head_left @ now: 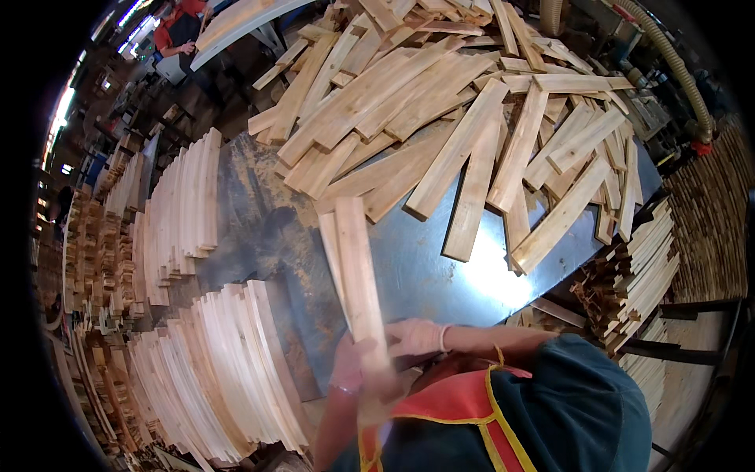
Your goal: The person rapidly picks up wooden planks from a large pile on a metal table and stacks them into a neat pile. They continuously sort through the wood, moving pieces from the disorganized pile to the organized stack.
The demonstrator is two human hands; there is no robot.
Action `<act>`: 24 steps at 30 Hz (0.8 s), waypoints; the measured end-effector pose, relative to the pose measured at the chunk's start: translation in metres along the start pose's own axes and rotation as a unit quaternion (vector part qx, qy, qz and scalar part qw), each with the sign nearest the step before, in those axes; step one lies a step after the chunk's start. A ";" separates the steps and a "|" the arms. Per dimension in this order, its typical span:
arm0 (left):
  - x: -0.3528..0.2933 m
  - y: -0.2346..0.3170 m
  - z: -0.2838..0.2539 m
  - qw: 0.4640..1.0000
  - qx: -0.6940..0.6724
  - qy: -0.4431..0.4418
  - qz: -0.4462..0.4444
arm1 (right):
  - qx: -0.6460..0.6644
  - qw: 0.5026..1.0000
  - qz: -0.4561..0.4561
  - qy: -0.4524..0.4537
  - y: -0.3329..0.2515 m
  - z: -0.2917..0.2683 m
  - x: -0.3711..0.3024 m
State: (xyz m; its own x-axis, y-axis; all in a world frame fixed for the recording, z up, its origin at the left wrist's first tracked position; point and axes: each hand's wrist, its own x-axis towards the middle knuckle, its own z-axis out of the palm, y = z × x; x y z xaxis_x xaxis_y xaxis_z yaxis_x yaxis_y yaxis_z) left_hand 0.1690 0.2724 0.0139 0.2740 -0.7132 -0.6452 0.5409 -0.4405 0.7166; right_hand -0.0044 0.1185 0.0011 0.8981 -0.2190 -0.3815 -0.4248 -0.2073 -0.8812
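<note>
Wooden board (360,267) aloft over near edge of desk (409,271), lower end blurred. Left hand (348,366) fingers wrapped round it; right hand (417,338) at its other side, pinch or mere touch I cannot tell. Second board (330,244) behind, could slip if grip misses it; I can't confirm. Left on desk, upright board row (236,370): wide swing might topple it. Far side of desk, loose heap (401,98): tugging lower pieces could start slide.
</note>
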 end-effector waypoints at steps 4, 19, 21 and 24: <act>-0.062 0.000 -0.021 0.886 0.388 0.252 -0.002 | 0.027 0.996 0.042 0.069 -0.021 -0.068 -0.018; 0.007 0.034 -0.009 0.504 0.773 0.340 0.182 | 0.158 0.673 0.215 0.690 0.170 -0.388 -0.026; 0.063 0.064 0.033 0.554 0.730 0.281 0.285 | 0.187 0.661 0.190 0.701 0.193 -0.431 -0.019; 0.156 0.112 0.103 0.600 0.681 0.192 0.373 | 0.274 0.646 0.156 0.695 0.240 -0.499 -0.021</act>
State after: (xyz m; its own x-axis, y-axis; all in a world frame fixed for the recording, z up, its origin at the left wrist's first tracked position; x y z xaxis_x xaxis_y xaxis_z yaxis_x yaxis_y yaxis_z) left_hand 0.1903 0.0559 0.0208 0.3404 -0.9258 0.1641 -0.9266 -0.3007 0.2259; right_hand -0.1822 -0.4021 -0.0631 -0.3527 -0.8926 -0.2808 -0.1148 0.3391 -0.9337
